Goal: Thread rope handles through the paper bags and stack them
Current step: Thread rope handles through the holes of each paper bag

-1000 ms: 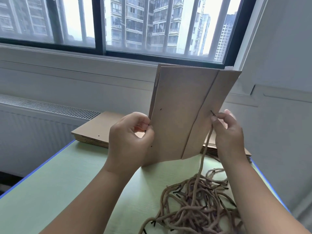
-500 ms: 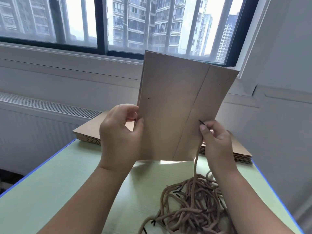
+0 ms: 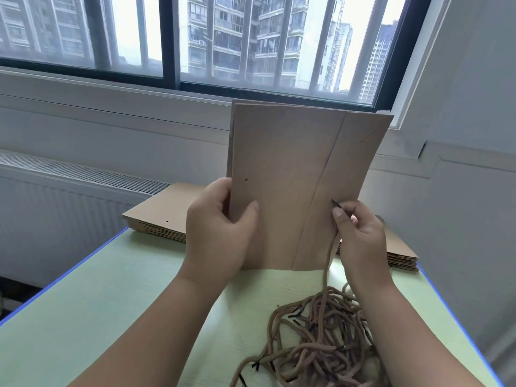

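A tangle of rope handles (image 3: 312, 342) lies nearest on the green table (image 3: 111, 303). The right hand (image 3: 360, 241) pinches one rope (image 3: 326, 263) — its black tip at the upright paper bag (image 3: 293, 185), whose left edge the left hand (image 3: 217, 233) grips. Behind lies the bag stack (image 3: 162, 213).

Rope pile (image 3: 315, 339) right; bag stack (image 3: 164, 212) behind

Matt brown kraft-paper bag (image 3: 284, 177), twisted fibrous brown rope (image 3: 329, 255) with glossy black tip, smooth pale-green table (image 3: 125, 297).
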`<action>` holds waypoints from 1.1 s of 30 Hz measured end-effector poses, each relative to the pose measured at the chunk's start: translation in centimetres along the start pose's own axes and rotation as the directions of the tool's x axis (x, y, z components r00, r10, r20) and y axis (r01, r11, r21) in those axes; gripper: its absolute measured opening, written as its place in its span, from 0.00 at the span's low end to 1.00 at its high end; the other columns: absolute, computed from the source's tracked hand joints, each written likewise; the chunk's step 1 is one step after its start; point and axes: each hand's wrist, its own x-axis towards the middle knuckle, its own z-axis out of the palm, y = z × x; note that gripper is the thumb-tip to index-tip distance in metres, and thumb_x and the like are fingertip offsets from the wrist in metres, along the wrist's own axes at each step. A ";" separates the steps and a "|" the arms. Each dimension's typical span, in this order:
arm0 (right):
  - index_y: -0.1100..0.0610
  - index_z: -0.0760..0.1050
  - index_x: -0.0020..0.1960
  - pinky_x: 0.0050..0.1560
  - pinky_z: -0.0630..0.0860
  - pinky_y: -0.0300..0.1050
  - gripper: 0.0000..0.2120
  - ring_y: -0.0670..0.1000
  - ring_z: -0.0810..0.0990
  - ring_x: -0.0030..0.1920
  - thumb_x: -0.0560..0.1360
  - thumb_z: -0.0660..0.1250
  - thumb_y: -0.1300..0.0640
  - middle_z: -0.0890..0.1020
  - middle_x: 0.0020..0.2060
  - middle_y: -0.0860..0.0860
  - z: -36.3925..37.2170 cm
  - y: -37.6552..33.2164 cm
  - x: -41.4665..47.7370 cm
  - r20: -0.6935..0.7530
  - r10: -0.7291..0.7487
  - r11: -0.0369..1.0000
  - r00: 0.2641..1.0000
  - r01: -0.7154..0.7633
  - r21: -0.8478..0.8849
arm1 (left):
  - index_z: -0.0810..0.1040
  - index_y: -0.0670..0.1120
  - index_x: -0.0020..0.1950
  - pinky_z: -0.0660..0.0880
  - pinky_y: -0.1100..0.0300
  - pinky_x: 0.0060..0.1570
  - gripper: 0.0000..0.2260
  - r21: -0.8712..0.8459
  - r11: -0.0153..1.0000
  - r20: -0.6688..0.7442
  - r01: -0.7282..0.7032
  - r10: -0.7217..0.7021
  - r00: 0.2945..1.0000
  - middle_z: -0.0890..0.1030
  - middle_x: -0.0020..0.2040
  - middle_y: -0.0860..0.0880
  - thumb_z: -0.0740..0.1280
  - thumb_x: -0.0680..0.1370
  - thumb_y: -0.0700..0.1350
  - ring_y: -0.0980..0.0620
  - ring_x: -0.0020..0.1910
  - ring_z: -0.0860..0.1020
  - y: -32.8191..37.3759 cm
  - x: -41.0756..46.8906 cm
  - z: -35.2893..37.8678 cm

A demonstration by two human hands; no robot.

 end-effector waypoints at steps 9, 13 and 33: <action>0.49 0.79 0.41 0.40 0.67 0.44 0.07 0.49 0.70 0.38 0.77 0.66 0.54 0.74 0.37 0.49 0.1 -0.4 0.0 0.016 0.021 0.999 1.000 -0.022 0.036 | 0.82 0.51 0.46 0.75 0.66 0.39 0.14 -0.140 0.987 0.102 0.085 -0.071 0.992 0.83 0.37 0.58 0.69 0.77 0.32 0.59 0.37 0.79 0.4 -0.2 0.2; 0.52 0.78 0.42 0.40 0.66 0.46 0.06 0.50 0.70 0.38 0.76 0.66 0.53 0.75 0.36 0.49 -0.2 -0.5 0.2 0.011 0.033 0.999 0.999 -0.033 0.003 | 0.81 0.50 0.44 0.73 0.56 0.38 0.05 -0.112 0.988 0.039 0.104 -0.100 0.994 0.81 0.36 0.51 0.67 0.77 0.42 0.51 0.37 0.77 -0.7 0.3 -0.2; 0.57 0.74 0.40 0.28 0.62 0.42 0.11 0.50 0.67 0.27 0.81 0.65 0.60 0.70 0.27 0.52 4.6 -10.8 -2.3 0.344 -0.294 0.914 0.892 0.368 -0.173 | 0.76 0.65 0.70 0.82 0.51 0.39 0.28 0.050 0.997 0.116 -0.066 0.060 0.991 0.85 0.44 0.60 0.71 0.78 0.36 0.53 0.38 0.84 0.1 -0.5 0.1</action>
